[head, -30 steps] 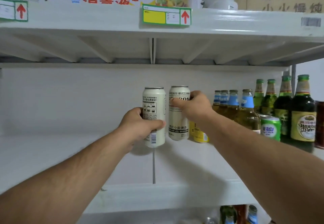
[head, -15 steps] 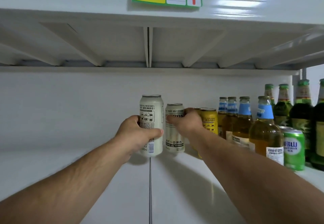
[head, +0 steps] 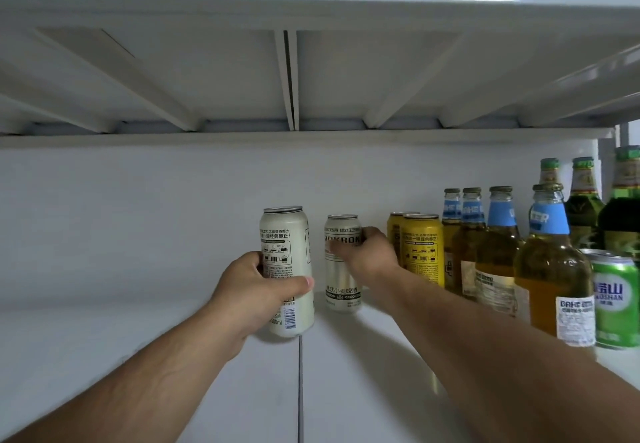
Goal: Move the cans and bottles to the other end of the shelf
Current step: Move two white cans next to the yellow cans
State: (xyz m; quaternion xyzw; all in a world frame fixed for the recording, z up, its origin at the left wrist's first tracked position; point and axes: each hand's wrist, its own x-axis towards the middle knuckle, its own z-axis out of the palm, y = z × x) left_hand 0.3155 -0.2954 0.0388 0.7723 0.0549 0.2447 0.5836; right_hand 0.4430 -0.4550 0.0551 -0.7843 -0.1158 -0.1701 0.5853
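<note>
- Since half a second ago, both cans have been carried a little apart from each other, and the right one now sits lower, close to the shelf [head: 104, 338] surface.
- Left hand [head: 256, 290] grips a tall cream can [head: 286, 269] round its lower half, thumb across the front; the can is upright, and whether its base touches the shelf cannot be told.
- Just right of that hand, a silver can [head: 341, 269] stands upright with a narrow gap between the two cans.
- Right hand [head: 370, 255] holds the silver can from its right side, fingers curled round the upper part.
- Directly right of the right hand stand two yellow cans [head: 420, 248], one behind the other.
- Further right, amber bottles with blue neck labels [head: 498, 252] stand in a row, green bottles [head: 585, 200] behind them.
- A green can [head: 614, 300] stands at the far right edge, beside the nearest amber bottle.
</note>
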